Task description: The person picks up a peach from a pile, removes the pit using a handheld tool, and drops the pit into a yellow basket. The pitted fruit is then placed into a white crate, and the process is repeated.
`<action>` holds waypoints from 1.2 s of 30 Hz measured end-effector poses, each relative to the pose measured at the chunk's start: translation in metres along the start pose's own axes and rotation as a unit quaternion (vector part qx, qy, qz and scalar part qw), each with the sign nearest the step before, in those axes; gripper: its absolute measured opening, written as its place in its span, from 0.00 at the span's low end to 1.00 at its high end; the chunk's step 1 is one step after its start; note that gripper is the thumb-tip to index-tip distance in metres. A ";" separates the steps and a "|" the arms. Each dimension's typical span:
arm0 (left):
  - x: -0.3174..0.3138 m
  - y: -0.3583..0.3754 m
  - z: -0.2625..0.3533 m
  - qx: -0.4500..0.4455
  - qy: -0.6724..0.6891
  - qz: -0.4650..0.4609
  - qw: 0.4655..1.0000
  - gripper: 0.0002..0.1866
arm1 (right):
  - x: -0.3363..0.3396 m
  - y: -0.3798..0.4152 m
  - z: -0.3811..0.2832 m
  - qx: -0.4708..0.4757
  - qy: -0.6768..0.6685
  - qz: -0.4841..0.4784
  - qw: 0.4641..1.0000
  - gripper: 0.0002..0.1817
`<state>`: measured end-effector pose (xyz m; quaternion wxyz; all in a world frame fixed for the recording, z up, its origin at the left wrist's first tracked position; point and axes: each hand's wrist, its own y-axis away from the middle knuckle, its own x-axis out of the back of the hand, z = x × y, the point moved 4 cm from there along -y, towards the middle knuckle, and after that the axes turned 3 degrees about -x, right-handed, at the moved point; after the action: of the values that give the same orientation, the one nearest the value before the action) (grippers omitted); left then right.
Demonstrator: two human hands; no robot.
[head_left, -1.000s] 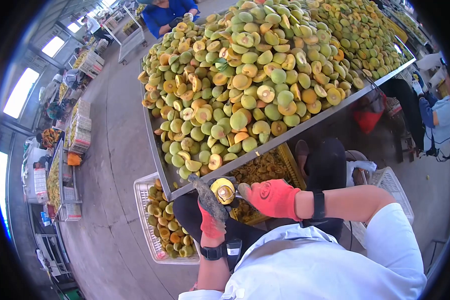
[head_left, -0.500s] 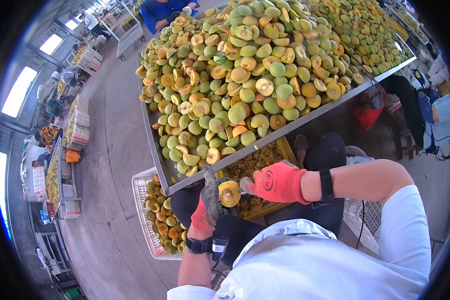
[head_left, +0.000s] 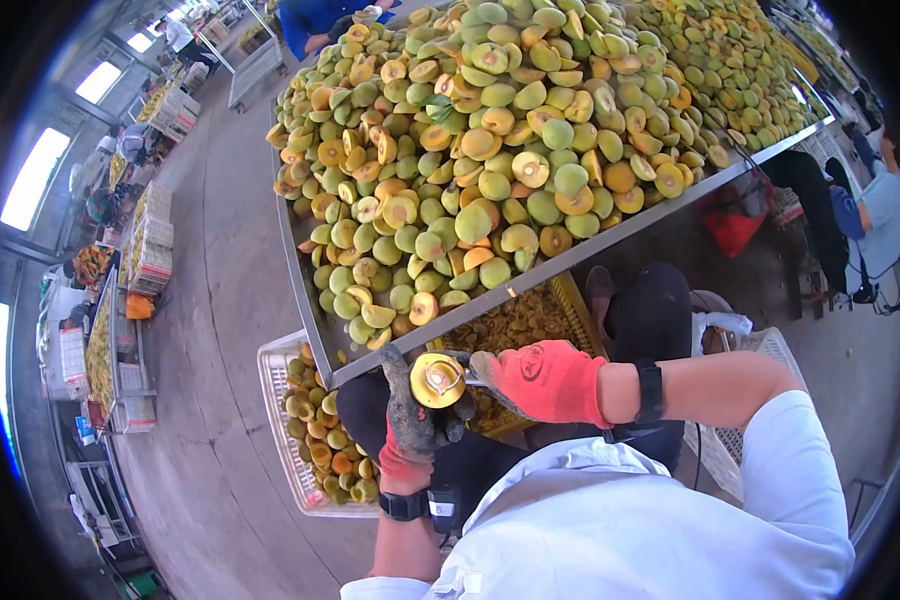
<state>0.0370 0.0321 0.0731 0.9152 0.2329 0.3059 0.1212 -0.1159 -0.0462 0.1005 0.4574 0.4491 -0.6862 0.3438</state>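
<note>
My left hand (head_left: 415,408), in a dirty grey-and-red work glove, is closed round a halved yellow stone fruit (head_left: 432,388), perhaps a peach. The cut face is turned up, with the stone in its middle. My right hand (head_left: 540,380), gloved the same way, grips a slim metal pitting tool (head_left: 462,371). A curved loop at the tool's tip lies on the cut face around the stone; the handle is mostly hidden in the glove. Just beyond both hands, a big heap of green and yellow fruit halves (head_left: 480,190) covers a metal-edged table (head_left: 420,330).
Below the table edge is a yellow crate (head_left: 575,310) of brownish scraps. A white crate (head_left: 280,400) with hollowed halves stands left of my legs. Another person in blue (head_left: 315,20) is across the table, and a person in light clothing (head_left: 885,200) sits at right.
My right hand has come in to the left, bringing the tool's loop onto the fruit half. In my left hand the fruit's cut face has turned further up and shifted slightly left.
</note>
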 end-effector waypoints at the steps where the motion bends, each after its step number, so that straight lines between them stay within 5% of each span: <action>1: -0.003 -0.001 -0.002 -0.001 0.001 0.001 1.000 0.46 | 0.005 0.000 -0.002 0.003 0.004 -0.018 1.000 0.16; 3: -0.003 -0.001 -0.004 -0.014 0.095 0.081 0.992 0.41 | 0.007 -0.001 -0.003 0.006 0.007 -0.037 0.999 0.16; 7: -0.004 0.001 -0.001 -0.004 0.097 0.057 0.994 0.39 | 0.003 0.000 -0.002 0.009 -0.003 -0.079 0.997 0.17; 14: 0.010 -0.005 -0.002 -0.055 0.011 0.104 0.993 0.37 | -0.020 0.005 -0.009 -0.065 -0.148 -0.135 0.977 0.18; 16: 0.012 -0.005 -0.001 -0.057 0.004 0.119 0.991 0.35 | -0.012 0.011 -0.008 -0.035 -0.103 -0.126 0.986 0.18; 22: 0.001 0.009 0.021 0.034 -0.150 0.082 0.985 0.38 | -0.017 0.006 -0.004 -0.063 -0.125 -0.122 0.983 0.17; 24: -0.018 0.008 0.031 -0.058 -0.080 0.003 0.995 0.42 | -0.026 0.004 -0.005 -0.105 -0.181 -0.102 0.973 0.19; 26: -0.016 0.007 0.023 -0.079 -0.058 0.040 0.994 0.43 | -0.009 0.000 -0.011 -0.158 -0.406 0.025 0.900 0.24; 27: -0.011 0.009 0.018 -0.099 -0.054 0.057 0.992 0.39 | -0.007 0.004 -0.011 -0.334 -0.559 -0.119 0.749 0.29; 30: 0.008 0.007 -0.002 -0.198 -0.096 0.099 0.971 0.33 | -0.015 0.003 -0.021 -0.368 -0.604 -0.108 0.699 0.29; 31: 0.012 0.007 -0.010 -0.272 -0.139 0.127 0.944 0.31 | -0.027 0.005 -0.019 -0.276 -0.484 -0.042 0.829 0.30; 32: 0.000 0.010 -0.005 -0.345 -0.182 0.155 0.908 0.29 | -0.023 0.002 -0.021 -0.275 -0.484 -0.041 0.830 0.30; 34: -0.012 0.010 -0.002 -0.404 -0.195 0.235 0.862 0.26 | -0.024 0.004 -0.026 -0.381 -0.587 -0.135 0.701 0.31; 36: -0.009 0.007 -0.005 -0.436 -0.175 0.230 0.852 0.28 | -0.022 0.004 -0.026 -0.372 -0.599 -0.142 0.695 0.28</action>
<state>0.0264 0.0367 0.0773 0.9070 -0.1093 -0.0063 0.4066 -0.1070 -0.0150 0.0887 0.1224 0.4453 -0.8149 -0.3501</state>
